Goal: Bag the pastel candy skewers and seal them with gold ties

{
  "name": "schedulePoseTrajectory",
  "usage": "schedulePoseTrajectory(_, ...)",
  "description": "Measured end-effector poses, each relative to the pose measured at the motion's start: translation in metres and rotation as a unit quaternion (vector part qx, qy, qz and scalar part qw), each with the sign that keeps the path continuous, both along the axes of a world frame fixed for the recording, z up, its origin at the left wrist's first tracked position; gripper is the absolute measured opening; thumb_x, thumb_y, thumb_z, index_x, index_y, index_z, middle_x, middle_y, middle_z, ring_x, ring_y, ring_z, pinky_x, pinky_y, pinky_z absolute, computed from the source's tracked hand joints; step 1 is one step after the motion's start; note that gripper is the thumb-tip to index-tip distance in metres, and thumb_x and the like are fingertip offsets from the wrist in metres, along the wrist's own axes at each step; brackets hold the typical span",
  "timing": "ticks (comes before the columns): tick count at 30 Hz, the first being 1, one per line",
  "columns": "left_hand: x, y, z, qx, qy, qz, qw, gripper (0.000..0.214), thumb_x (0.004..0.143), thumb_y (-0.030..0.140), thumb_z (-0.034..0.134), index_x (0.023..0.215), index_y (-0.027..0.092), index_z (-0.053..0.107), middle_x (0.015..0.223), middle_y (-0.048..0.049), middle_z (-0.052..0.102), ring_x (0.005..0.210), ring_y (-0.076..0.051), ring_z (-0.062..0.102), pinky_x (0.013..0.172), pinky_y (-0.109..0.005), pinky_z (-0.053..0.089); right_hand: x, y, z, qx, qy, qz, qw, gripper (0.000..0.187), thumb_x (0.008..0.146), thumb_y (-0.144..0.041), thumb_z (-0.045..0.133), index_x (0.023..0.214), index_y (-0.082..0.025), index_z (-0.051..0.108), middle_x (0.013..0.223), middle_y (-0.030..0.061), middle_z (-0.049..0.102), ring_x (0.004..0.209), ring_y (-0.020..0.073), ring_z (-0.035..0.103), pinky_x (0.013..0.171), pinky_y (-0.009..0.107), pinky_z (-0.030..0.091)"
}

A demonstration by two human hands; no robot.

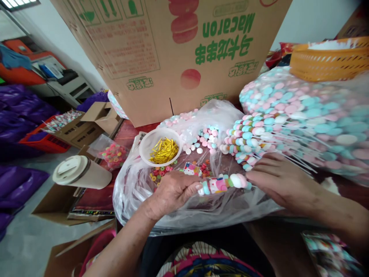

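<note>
My left hand (pixel 177 192) pinches one end of a marshmallow skewer (pixel 238 181), which lies level above a clear plastic sheet (pixel 131 200). A printed wrapper piece (pixel 217 185) in pink, white and yellow shows along its middle. At the skewer's other end is my right hand (pixel 279 179), fingers stretched out, back of the hand upward; its thumb side touches or nearly touches the last marshmallow. Just beyond that hand lies a pile of finished-looking marshmallow skewers (pixel 248 134) with white sticks. Fruit-coloured candy rings (pixel 158 173) are scattered behind my left hand.
A white bowl (pixel 144 148) holds gold twist ties (pixel 165 154). Loose marshmallows (pixel 206 138) lie behind it, before a tall carton (pixel 178 69). A big marshmallow bag (pixel 314 111) with an orange basket (pixel 328 63) fills the right. A lidded cup (pixel 92 175) stands left.
</note>
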State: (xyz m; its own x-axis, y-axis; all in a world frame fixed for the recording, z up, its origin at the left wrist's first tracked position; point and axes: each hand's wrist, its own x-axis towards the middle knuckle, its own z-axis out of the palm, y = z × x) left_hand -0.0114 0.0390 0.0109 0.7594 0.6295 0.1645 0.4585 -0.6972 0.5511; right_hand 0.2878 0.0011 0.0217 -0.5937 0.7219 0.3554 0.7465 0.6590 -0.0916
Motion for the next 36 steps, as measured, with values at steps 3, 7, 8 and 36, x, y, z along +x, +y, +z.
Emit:
schedulePoseTrajectory(3,0.007,0.0,0.003,0.049,0.042,-0.012,0.998,0.056,0.089,0.058,0.039,0.117,0.015,0.06,0.088,-0.0119,0.07,0.078,-0.024,0.063,0.074,-0.034,0.044,-0.005,0.004,0.001,0.005,-0.016,0.038,0.999,0.026,0.087,-0.012,0.039,0.074,-0.021,0.06,0.067,0.0027,0.061,0.066,0.0169,0.051,0.068,0.034,0.033)
schedulePoseTrajectory(7,0.025,-0.004,-0.001,-0.078,0.095,0.012,0.992,0.065,0.072,0.061,0.064,0.119,0.016,0.059,0.092,-0.0097,0.07,0.081,-0.026,0.063,0.075,-0.036,0.046,-0.019,0.006,-0.008,0.0,-0.011,0.064,0.998,0.028,0.088,-0.011,0.037,0.074,-0.02,0.06,0.065,0.0029,0.059,0.064,0.0166,0.048,0.067,0.032,0.031)
schedulePoseTrajectory(8,0.032,-0.005,-0.003,-0.14,0.093,0.019,0.986,0.055,0.073,0.055,0.066,0.114,0.018,0.062,0.088,-0.0066,0.07,0.079,-0.024,0.064,0.073,-0.033,0.046,-0.025,0.006,-0.012,0.0,-0.016,0.08,0.997,0.027,0.087,-0.01,0.037,0.076,-0.019,0.061,0.065,0.003,0.059,0.065,0.0167,0.048,0.067,0.032,0.031)
schedulePoseTrajectory(36,0.01,-0.02,-0.026,-0.558,-0.111,0.057,0.82,0.043,0.08,0.059,0.055,0.082,0.017,0.055,0.062,0.0024,0.055,0.048,-0.008,0.044,0.046,-0.019,0.031,-0.057,0.033,-0.021,-0.225,0.109,0.068,0.966,0.027,0.093,-0.025,0.033,0.071,-0.019,0.048,0.068,0.0031,0.054,0.065,0.0151,0.048,0.062,0.027,0.035)
